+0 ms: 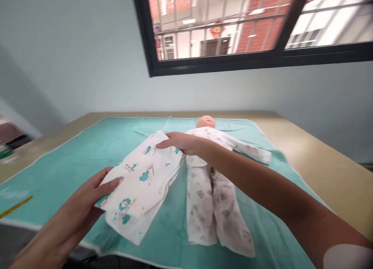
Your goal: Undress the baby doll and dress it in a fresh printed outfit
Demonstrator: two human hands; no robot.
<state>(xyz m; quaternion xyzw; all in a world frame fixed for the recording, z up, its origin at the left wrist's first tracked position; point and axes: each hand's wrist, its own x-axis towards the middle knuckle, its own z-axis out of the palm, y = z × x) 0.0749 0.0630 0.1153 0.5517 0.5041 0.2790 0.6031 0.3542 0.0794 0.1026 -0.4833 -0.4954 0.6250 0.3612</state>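
Note:
A folded white garment [142, 183] printed with teal cartoon animals lies on the teal cloth [96, 152], left of a baby doll [208, 144]. The doll lies on its back in a white patterned sleepsuit, head towards the wall. My left hand [87, 199] grips the garment's near left edge, thumb on top. My right hand [182, 142] reaches across the doll's body and pinches the garment's far corner.
The teal cloth covers most of a light wooden table [326, 160] set against a pale wall under a dark-framed window [256, 59]. A yellow strip [16, 206] lies near the cloth's left front edge. A dark object [6, 150] sits at the far left.

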